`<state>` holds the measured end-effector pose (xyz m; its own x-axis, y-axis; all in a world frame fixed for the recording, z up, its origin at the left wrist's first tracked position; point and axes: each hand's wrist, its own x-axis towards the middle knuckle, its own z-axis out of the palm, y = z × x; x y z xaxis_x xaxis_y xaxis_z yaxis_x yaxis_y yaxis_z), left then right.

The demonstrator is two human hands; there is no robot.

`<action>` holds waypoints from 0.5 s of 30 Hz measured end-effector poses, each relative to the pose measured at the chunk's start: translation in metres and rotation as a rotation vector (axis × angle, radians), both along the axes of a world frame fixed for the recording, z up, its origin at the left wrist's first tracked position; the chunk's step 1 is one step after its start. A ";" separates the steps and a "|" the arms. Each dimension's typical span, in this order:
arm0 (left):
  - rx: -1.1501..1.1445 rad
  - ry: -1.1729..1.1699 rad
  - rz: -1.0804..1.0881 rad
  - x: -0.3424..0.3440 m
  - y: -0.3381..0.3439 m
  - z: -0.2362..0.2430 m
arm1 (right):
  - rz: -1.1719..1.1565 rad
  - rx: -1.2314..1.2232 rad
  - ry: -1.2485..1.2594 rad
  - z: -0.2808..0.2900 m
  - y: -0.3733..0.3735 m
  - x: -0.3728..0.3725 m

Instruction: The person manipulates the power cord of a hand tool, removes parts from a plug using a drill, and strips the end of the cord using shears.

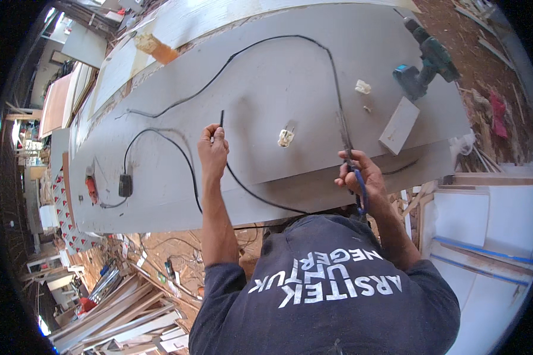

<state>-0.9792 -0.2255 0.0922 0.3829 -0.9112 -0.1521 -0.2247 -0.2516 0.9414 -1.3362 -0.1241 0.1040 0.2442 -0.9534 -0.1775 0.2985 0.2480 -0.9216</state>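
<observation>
Black cable (243,186), thin and looping, is pinched at its upturned end by the left hand (212,148) over the grey worktop (290,77). Blue-handled pliers (354,177) are gripped in the right hand (361,173). A white plug (286,137), cordless drill (425,59) and small board (400,125) lie nearby.

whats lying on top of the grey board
On the grey board lie black cable, a white plug, a drill, a small white block and a black adapter. What is beneath the board is hidden.
</observation>
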 end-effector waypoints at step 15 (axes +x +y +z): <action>-0.594 -0.343 -0.415 -0.080 0.057 0.077 | -0.066 -0.329 0.183 0.068 -0.066 0.083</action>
